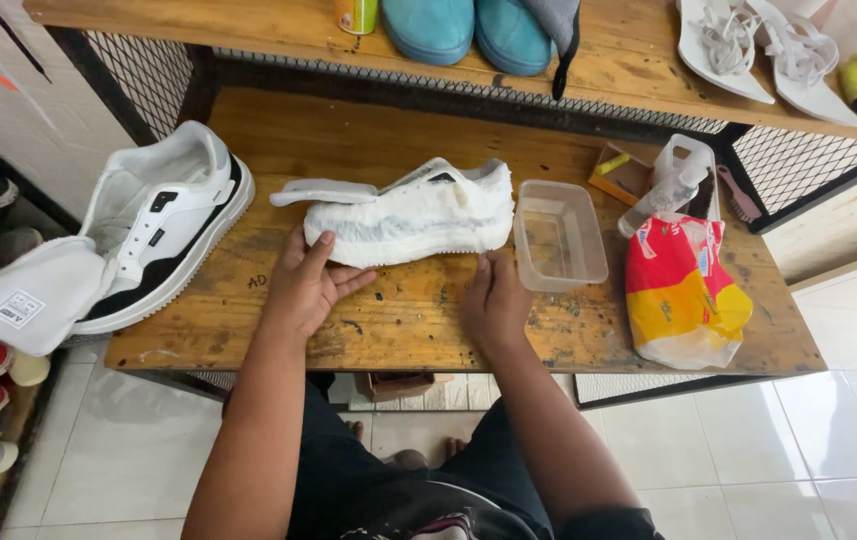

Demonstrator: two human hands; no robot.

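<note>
Hands (pixel 398 290) beside wrapped shoe (pixel 413 215), water tub (pixel 558 235)

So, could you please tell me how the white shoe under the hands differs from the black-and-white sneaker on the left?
The wrapped shoe is covered all over in white tissue-like material; the black-and-white sneaker is bare, with its black panels showing. The wrapped shoe lies lengthways across the wooden table, while the sneaker sits angled at the left edge. The left hand and right hand rest against the wrapped shoe; neither touches the sneaker. Both shoes sit on the same table.
</note>
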